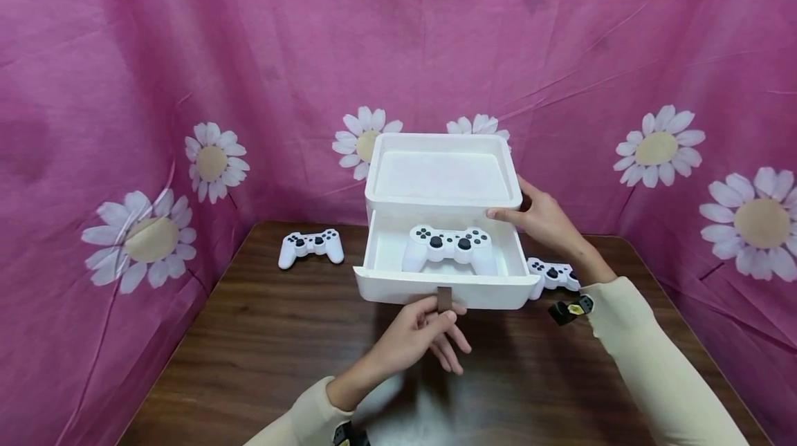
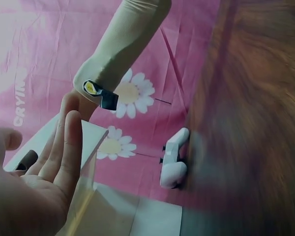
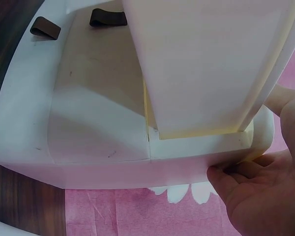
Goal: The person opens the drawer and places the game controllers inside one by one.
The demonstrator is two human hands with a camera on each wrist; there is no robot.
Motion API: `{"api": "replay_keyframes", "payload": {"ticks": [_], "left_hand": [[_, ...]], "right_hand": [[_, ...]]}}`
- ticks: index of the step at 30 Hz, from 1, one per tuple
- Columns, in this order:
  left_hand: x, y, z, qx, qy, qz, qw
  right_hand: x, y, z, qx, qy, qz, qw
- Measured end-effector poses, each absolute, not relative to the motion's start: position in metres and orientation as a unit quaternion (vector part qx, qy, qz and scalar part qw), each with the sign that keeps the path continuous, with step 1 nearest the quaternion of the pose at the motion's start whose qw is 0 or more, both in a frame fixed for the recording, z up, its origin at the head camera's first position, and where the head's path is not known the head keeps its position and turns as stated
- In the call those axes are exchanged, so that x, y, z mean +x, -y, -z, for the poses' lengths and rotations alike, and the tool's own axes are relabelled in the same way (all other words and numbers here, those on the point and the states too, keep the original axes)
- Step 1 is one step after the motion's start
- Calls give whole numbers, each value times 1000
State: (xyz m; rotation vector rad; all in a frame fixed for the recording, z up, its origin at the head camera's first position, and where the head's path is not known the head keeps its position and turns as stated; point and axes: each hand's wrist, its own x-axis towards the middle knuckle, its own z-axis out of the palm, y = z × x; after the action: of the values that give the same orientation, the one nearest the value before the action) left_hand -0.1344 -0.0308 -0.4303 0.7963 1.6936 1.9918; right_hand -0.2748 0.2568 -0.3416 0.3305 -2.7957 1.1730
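A white drawer unit [image 1: 443, 203] stands on the table with its top drawer [image 1: 398, 287] pulled out. In that drawer lies a white game controller [image 1: 450, 249] with black sticks. My left hand [image 1: 417, 335] is at the drawer's brown pull tab [image 1: 445, 298], its index finger behind the tab and thumb near its lower end; the other fingers extend loosely. My right hand [image 1: 544, 221] grips the unit's right side, thumb on the front edge below the top tray. In the right wrist view its fingers [image 3: 223, 182] press the unit's side.
A second controller [image 1: 310, 247] lies on the table left of the unit, another [image 1: 553, 276] to the right, partly hidden. Two lower pull tabs [image 3: 45, 28] show in the right wrist view. A pink flowered curtain [image 1: 299, 86] hangs around the wooden table [image 1: 261, 335].
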Motion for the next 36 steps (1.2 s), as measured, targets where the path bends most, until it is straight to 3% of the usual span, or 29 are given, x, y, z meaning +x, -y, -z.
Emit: {"api": "replay_keyframes", "payload": {"ticks": [15, 36], "left_hand": [[-139, 18, 425, 244, -599, -747, 151], [-149, 9, 423, 265, -615, -738, 79]], "right_hand": [[-276, -255, 341, 115, 918, -375, 56], [-275, -257, 341, 97, 918, -381, 48]]}}
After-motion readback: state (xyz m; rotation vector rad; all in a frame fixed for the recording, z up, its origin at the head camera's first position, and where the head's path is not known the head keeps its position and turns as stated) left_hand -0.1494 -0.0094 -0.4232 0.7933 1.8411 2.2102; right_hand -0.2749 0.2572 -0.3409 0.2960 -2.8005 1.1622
